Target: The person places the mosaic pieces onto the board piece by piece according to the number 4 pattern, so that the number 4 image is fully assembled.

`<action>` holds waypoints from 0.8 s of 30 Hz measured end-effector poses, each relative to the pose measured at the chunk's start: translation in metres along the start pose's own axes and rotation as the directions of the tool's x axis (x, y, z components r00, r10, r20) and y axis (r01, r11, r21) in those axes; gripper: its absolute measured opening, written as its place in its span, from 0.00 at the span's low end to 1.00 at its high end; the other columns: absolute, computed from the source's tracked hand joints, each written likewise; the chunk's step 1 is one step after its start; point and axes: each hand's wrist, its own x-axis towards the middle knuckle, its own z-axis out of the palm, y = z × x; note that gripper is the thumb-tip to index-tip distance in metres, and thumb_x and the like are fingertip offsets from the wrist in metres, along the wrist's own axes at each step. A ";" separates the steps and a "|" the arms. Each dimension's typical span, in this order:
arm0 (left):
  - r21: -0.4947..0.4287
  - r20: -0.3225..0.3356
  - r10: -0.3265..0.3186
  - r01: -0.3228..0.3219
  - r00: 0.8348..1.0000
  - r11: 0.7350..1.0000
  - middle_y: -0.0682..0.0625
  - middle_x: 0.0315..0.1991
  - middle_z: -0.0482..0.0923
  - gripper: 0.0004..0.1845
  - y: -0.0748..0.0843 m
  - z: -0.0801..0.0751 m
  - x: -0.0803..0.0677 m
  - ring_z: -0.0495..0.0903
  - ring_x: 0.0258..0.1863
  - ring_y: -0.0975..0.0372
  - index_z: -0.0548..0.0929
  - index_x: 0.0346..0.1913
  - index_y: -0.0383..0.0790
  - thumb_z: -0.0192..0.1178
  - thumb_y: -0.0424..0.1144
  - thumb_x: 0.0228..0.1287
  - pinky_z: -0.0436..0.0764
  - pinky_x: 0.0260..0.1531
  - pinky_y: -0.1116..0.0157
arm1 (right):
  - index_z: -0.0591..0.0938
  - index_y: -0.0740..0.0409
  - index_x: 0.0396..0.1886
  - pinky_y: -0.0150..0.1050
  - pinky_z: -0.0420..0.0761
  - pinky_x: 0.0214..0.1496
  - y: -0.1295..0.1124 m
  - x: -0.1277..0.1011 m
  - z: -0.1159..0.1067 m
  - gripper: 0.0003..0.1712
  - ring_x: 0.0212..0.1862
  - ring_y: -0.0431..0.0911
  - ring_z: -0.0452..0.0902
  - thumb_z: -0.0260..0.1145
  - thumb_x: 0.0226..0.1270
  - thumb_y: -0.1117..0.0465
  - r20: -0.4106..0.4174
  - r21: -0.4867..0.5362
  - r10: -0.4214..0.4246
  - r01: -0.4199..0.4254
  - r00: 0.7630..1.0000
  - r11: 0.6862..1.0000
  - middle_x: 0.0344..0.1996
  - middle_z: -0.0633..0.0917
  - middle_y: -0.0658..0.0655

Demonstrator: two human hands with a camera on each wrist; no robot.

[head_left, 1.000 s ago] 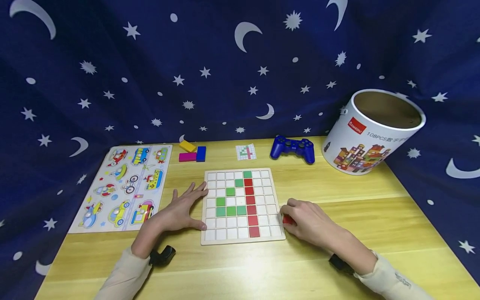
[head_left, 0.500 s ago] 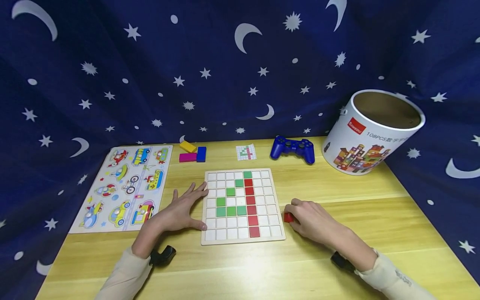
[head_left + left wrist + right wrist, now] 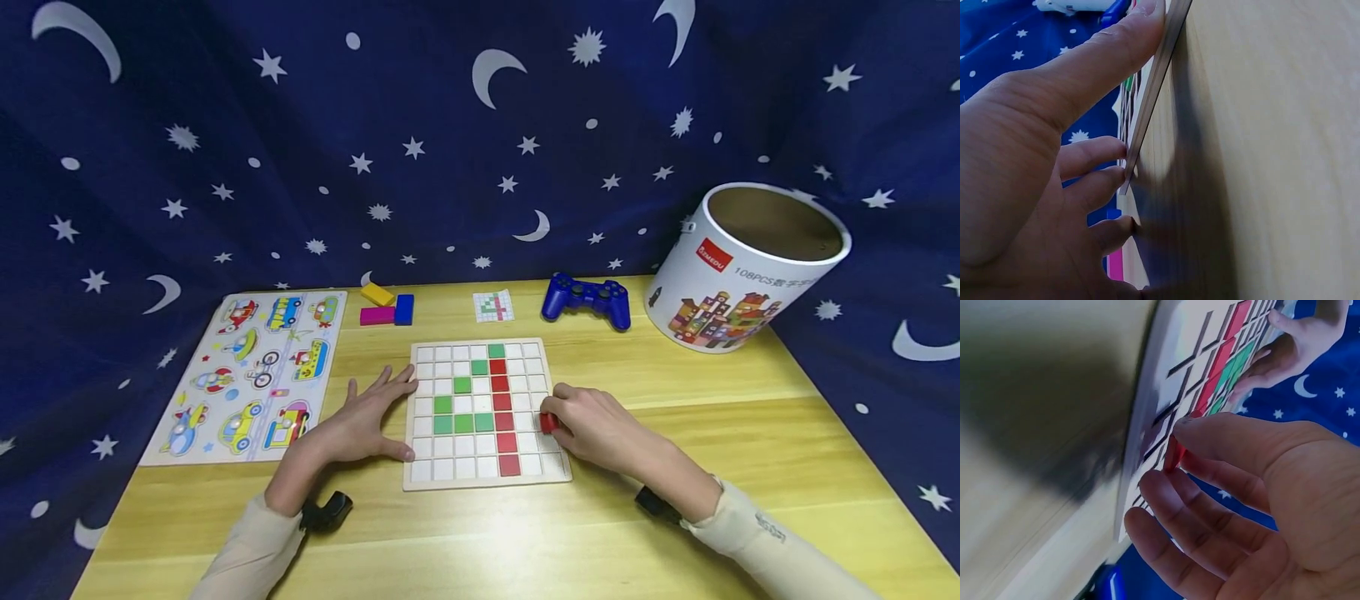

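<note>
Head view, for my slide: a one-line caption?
Right hand pinches red tile over grid board; left hand steadies it.

Pale wooden table [image 3: 750, 433] — behind it a navy cloth backdrop [image 3: 225, 125] of white moons and stars.

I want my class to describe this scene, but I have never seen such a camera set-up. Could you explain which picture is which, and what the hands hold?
A person wears three cameras: one on the head looking down, one on each wrist looking sideways along the table. The left hand lies flat, fingers against the edge of the grid board, which holds green and red tiles. The right hand pinches a small red tile above the board's right side. Around it lie a vehicle puzzle, a blue controller and a white tub.
</note>
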 end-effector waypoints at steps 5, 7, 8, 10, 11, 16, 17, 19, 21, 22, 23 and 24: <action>-0.002 0.005 0.002 -0.002 1.000 1.000 0.50 0.80 0.46 0.57 0.000 0.001 0.000 0.38 0.78 0.46 0.63 0.76 0.43 0.78 0.60 0.45 0.29 0.64 0.29 | 0.86 0.57 0.38 0.32 0.70 0.26 -0.006 0.013 0.006 0.10 0.25 0.38 0.66 0.75 0.56 0.66 0.004 0.024 -0.026 0.026 1.000 0.999 0.28 0.75 0.45; -0.001 0.006 0.001 -0.001 1.000 1.000 0.50 0.80 0.46 0.57 0.000 0.001 0.001 0.38 0.78 0.46 0.63 0.76 0.43 0.78 0.60 0.45 0.29 0.64 0.29 | 0.86 0.57 0.38 0.33 0.70 0.26 -0.007 0.016 0.007 0.10 0.25 0.38 0.66 0.75 0.56 0.67 0.007 0.031 -0.030 0.029 1.000 0.999 0.28 0.75 0.46; -0.001 0.005 0.000 0.000 1.000 1.000 0.51 0.80 0.45 0.57 0.000 0.001 0.001 0.38 0.78 0.46 0.63 0.77 0.43 0.78 0.60 0.45 0.29 0.64 0.29 | 0.86 0.57 0.38 0.33 0.71 0.27 -0.008 0.018 0.008 0.10 0.25 0.38 0.66 0.75 0.56 0.67 0.011 0.034 -0.031 0.030 0.999 0.999 0.28 0.76 0.46; -0.003 0.006 -0.001 0.001 1.000 1.000 0.51 0.80 0.45 0.57 0.000 0.001 0.001 0.38 0.78 0.46 0.63 0.77 0.43 0.78 0.60 0.45 0.28 0.64 0.29 | 0.87 0.57 0.38 0.33 0.72 0.27 -0.009 0.021 0.009 0.09 0.25 0.38 0.67 0.75 0.57 0.66 0.020 0.041 -0.033 0.032 0.999 0.999 0.28 0.76 0.46; -0.005 0.008 -0.003 0.003 1.000 1.000 0.51 0.80 0.45 0.57 0.000 0.001 0.001 0.38 0.78 0.46 0.63 0.77 0.43 0.78 0.60 0.45 0.28 0.64 0.29 | 0.87 0.57 0.39 0.33 0.72 0.27 -0.009 0.022 0.009 0.09 0.25 0.39 0.67 0.75 0.57 0.66 0.025 0.046 -0.031 0.030 0.999 0.998 0.28 0.76 0.46; -0.013 0.011 -0.008 0.009 1.000 1.000 0.51 0.81 0.45 0.57 0.001 0.000 0.000 0.38 0.78 0.47 0.63 0.77 0.43 0.78 0.60 0.45 0.28 0.64 0.29 | 0.87 0.57 0.38 0.33 0.71 0.27 -0.008 0.027 0.010 0.08 0.26 0.38 0.67 0.74 0.58 0.67 0.037 0.059 -0.032 0.030 0.999 0.998 0.28 0.76 0.46; -0.014 0.011 -0.010 0.010 1.000 1.000 0.51 0.81 0.45 0.57 0.001 0.000 0.000 0.37 0.78 0.47 0.63 0.77 0.43 0.78 0.60 0.44 0.28 0.64 0.29 | 0.87 0.56 0.38 0.34 0.71 0.27 -0.008 0.028 0.010 0.08 0.26 0.38 0.67 0.74 0.58 0.67 0.037 0.062 -0.034 0.032 0.999 0.998 0.28 0.76 0.46; -0.013 0.011 -0.011 0.011 1.000 1.000 0.51 0.81 0.45 0.57 0.001 0.000 0.000 0.37 0.78 0.47 0.63 0.77 0.43 0.78 0.60 0.44 0.28 0.64 0.29 | 0.87 0.56 0.38 0.34 0.71 0.27 -0.007 0.029 0.010 0.08 0.26 0.38 0.67 0.74 0.58 0.67 0.044 0.065 -0.035 0.032 0.998 0.997 0.28 0.76 0.46; -0.011 0.012 -0.012 0.012 1.000 1.000 0.51 0.81 0.45 0.57 0.000 0.000 0.001 0.37 0.78 0.47 0.63 0.77 0.43 0.77 0.60 0.44 0.28 0.64 0.30 | 0.87 0.55 0.38 0.33 0.71 0.28 -0.007 0.030 0.011 0.08 0.26 0.38 0.68 0.75 0.59 0.65 0.054 0.068 -0.032 0.029 0.998 0.997 0.28 0.77 0.46; -0.010 0.011 -0.012 0.012 1.000 1.000 0.51 0.81 0.45 0.57 0.000 0.001 0.001 0.37 0.78 0.47 0.63 0.77 0.43 0.77 0.60 0.44 0.28 0.64 0.29 | 0.87 0.55 0.38 0.33 0.71 0.28 -0.007 0.030 0.011 0.08 0.26 0.38 0.68 0.75 0.59 0.65 0.059 0.068 -0.030 0.026 0.998 0.997 0.29 0.77 0.46; -0.007 0.011 -0.012 0.012 1.000 1.000 0.51 0.81 0.45 0.57 0.000 0.001 0.001 0.37 0.78 0.47 0.63 0.77 0.44 0.77 0.61 0.44 0.28 0.64 0.29 | 0.87 0.55 0.38 0.33 0.71 0.28 -0.007 0.030 0.011 0.08 0.26 0.38 0.68 0.75 0.59 0.64 0.063 0.071 -0.028 0.024 0.998 0.997 0.29 0.77 0.46; -0.005 0.009 -0.012 0.012 1.000 1.000 0.51 0.81 0.45 0.57 -0.001 0.001 0.001 0.37 0.78 0.47 0.63 0.77 0.44 0.77 0.61 0.44 0.28 0.64 0.29 | 0.87 0.55 0.38 0.33 0.71 0.28 -0.007 0.031 0.011 0.07 0.26 0.38 0.67 0.75 0.59 0.64 0.068 0.074 -0.024 0.019 0.997 0.997 0.28 0.76 0.46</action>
